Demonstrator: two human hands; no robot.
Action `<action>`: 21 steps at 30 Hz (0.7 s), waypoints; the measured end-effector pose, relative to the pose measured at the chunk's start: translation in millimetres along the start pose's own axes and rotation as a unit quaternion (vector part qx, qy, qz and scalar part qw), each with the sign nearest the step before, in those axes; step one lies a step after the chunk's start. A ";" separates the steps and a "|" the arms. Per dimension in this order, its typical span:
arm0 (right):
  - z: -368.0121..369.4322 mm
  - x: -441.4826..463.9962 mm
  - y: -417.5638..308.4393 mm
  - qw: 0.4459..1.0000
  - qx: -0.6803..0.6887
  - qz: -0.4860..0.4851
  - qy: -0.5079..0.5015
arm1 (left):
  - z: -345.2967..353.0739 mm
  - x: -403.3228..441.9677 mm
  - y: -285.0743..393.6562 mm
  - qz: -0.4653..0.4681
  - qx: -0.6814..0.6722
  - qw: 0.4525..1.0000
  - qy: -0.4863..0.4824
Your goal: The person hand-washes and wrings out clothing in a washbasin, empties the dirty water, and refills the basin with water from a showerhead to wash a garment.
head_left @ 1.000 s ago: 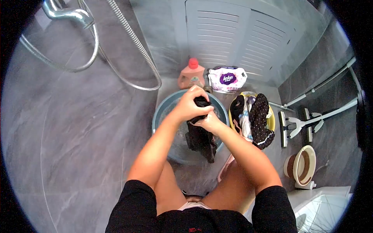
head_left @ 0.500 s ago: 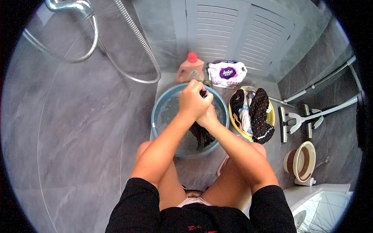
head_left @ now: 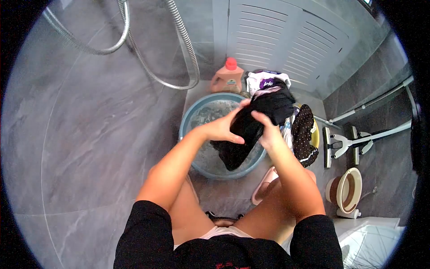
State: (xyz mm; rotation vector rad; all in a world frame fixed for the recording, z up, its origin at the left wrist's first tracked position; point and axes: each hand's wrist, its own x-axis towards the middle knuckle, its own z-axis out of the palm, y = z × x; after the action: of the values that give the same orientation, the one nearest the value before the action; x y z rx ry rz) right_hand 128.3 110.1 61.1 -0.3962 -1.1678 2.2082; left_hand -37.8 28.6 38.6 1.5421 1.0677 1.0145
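A black cloth [head_left: 251, 127], loosely spread, hangs over the right part of the blue basin [head_left: 184, 123], which holds water with foam. My left hand [head_left: 226, 127] is at the cloth's left side, thumb and fingers apart around its edge. On the other side my right hand [head_left: 267, 130] holds the cloth, its thumb on top and its other fingers hidden beneath. The cloth's upper end reaches over the yellow basin [head_left: 316, 134] and partly covers the white and purple package [head_left: 264, 82]. In the yellow basin lie a dotted dark garment [head_left: 303, 136] and a white-blue cloth.
A pink detergent bottle [head_left: 227, 77] with a red cap stands behind the blue basin. The shower hose [head_left: 190, 54] hangs at the upper left. Squeegees [head_left: 342, 145] and a brown and cream bucket [head_left: 350, 190] are at the right.
The black cloth was bunched between my closed hands over the basin. Now it is opened out and raised toward the right, and my hands have moved apart. The view has shifted slightly.
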 end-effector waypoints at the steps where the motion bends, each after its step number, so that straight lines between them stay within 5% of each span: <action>1: 12.0 3.2 -7.6 0.998 -0.006 -0.056 -0.023 | 6.0 5.0 1.5 0.001 -0.015 1.000 0.010; 5: 4.0 12.1 -2.0 0.998 0.053 -0.019 0.013 | 38.9 14.7 12.5 0.030 -0.042 0.990 0.130; 7: 9.2 14.9 2.2 0.977 -0.070 -0.052 0.195 | 42.9 16.7 5.4 0.033 -0.054 0.983 0.174; 10: 5.6 25.4 10.8 0.963 -0.171 -0.112 0.178 | 43.3 14.5 1.4 -0.054 -0.086 0.978 0.181; 12: 10.2 28.5 14.7 0.942 -0.223 -0.156 0.198 | 44.7 14.2 -2.9 -0.112 0.015 0.970 0.217; 15: 22.8 31.0 15.2 0.785 -0.536 -0.291 0.112 | 45.6 10.2 -16.3 -0.114 0.111 0.957 0.241; 18: 23.9 36.4 29.0 0.775 -0.559 -0.289 0.060 | 45.5 7.6 -31.0 -0.158 0.216 0.929 0.257; 19: 27.6 33.8 32.7 0.842 -0.483 -0.220 0.096 | 45.7 6.2 -27.5 -0.194 0.214 0.925 0.246; 21: 32.9 26.9 35.8 0.828 -0.515 -0.173 0.139 | 50.0 7.5 -44.6 -0.263 0.249 0.900 0.242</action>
State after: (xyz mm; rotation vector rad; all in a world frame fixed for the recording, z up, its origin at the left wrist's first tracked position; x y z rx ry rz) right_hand 77.4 90.6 50.7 -0.8134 -1.9876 0.9961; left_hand 5.0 30.1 -13.5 1.2705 2.0950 0.7830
